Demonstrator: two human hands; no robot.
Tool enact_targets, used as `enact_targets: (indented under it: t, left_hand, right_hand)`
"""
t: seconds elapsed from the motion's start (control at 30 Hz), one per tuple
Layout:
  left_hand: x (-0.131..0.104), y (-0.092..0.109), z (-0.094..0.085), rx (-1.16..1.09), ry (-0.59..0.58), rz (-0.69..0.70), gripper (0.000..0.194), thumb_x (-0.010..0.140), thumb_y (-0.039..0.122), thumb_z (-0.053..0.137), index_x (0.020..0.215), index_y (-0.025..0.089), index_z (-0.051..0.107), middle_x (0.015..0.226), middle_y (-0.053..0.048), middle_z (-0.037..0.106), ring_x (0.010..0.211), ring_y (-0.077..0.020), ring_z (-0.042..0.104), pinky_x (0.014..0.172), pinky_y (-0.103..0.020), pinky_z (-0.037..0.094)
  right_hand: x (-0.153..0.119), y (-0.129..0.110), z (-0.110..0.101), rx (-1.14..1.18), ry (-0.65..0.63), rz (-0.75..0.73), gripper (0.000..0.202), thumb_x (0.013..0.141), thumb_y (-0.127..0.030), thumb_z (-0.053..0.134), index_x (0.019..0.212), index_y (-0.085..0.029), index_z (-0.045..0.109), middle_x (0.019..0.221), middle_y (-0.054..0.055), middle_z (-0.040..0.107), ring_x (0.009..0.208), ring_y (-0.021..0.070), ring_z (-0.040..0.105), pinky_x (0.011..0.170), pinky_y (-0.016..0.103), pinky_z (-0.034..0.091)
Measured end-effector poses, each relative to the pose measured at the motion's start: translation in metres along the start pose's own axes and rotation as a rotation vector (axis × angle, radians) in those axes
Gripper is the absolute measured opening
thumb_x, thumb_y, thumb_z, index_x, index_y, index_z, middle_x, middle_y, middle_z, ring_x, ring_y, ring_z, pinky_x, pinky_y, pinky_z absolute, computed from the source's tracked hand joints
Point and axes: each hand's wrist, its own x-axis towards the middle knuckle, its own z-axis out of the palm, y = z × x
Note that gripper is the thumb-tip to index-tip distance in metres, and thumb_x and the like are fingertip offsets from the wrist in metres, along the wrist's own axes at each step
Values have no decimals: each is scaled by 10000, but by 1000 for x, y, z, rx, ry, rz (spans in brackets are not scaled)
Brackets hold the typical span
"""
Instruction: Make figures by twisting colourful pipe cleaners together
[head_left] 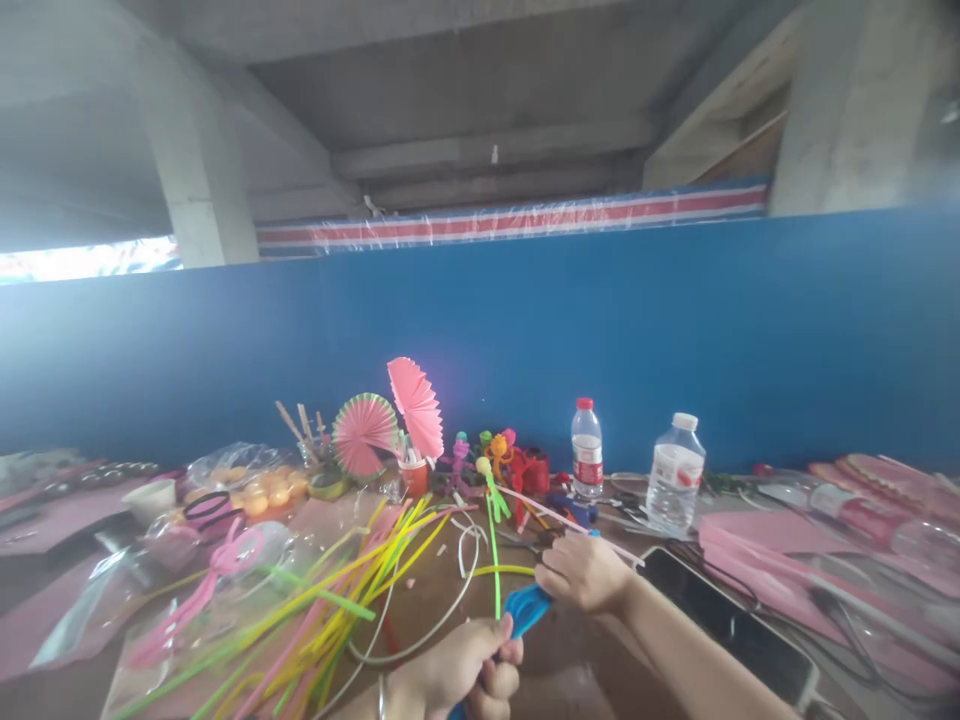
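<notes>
A bright blue bundle [527, 608], gathered into folds or strands, is stretched between my two hands; its exact kind is unclear. My left hand [469, 665] is closed around its lower part, and a bit of blue shows beneath the fingers. My right hand [583, 572] grips the upper end in a fist, with a little blue visible past the knuckles. Just behind them stands a small green figure [491, 490] with a pale round head on a thin green stem. Long yellow, green and pink strips [360, 590] lie loose to the left.
A black-screened phone [727, 625] lies right of my right forearm. Two water bottles, one red-capped [586, 448] and one white-capped [675, 475], stand near the blue partition [480, 320]. Pink paper fans [417, 408] rise at the back. Orange balls [270, 490] and pink sheets [757, 545] also cover the table.
</notes>
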Motion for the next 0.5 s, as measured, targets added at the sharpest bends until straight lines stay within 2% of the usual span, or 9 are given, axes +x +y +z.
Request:
enact_targets:
  t: [0.07,0.13,0.17,0.23,0.27,0.3,0.37,0.4,0.5]
  left_hand:
    - [-12,-10,10,12,11,16,329,777,524,364,682,212,319,449,110,163,334,-46,86,340,-161,77]
    - [-20,-10,17,217,141,57,318,812,513,283,706,217,326,471,102,201,334,-50,130,354,-162,137]
    - [-22,-7,19,422,258,109,318,830,494,253,712,213,343,481,93,246,337,-53,180,368,-167,173]
    - [-25,2,18,1026,497,231,309,857,417,262,701,191,405,502,54,367,380,-76,331,413,-190,251]
    - [-26,6,17,1365,581,295,272,860,357,294,717,183,445,523,26,435,425,-101,417,442,-208,284]
    - [-27,10,17,1677,600,314,206,848,291,335,752,178,478,535,1,492,463,-133,483,461,-226,309]
    - [-29,16,19,2153,510,340,119,804,171,397,844,180,509,586,-38,579,516,-181,559,468,-245,336]
    - [-29,17,23,2306,446,367,153,787,133,412,895,185,509,600,-45,599,520,-192,574,460,-247,343]
    - [-32,18,39,2492,287,549,184,795,158,443,969,178,498,614,-49,616,528,-202,592,434,-250,360]
  right_hand:
    - [1,-1,-7,-29,29,-121,174,855,-193,383,781,-189,540,583,-16,513,523,103,434,497,258,240]
    - [3,-5,-13,-16,-23,-111,197,863,-194,365,767,-183,536,592,-12,514,527,102,433,499,256,245]
    - [5,-9,-16,-4,-84,-75,195,862,-189,365,768,-181,536,605,-7,524,535,105,442,501,255,251]
    - [7,-18,-24,25,-230,56,158,842,-167,392,786,-176,539,664,10,561,586,120,480,529,253,283]
    - [9,-24,-30,51,-296,134,118,820,-174,429,792,-173,543,699,19,577,629,133,501,561,257,306]
    - [11,-30,-37,93,-349,210,81,792,-196,473,797,-171,550,739,30,590,687,151,520,609,268,327]
    - [18,-42,-52,262,-423,286,184,694,-322,590,803,-176,569,792,37,603,776,191,534,702,303,346]
    - [22,-47,-60,387,-449,294,273,647,-375,625,839,-187,576,824,30,607,802,198,537,721,304,352]
    - [35,-62,-81,747,-539,404,398,608,-438,639,917,-196,567,863,13,612,764,170,554,619,237,379]
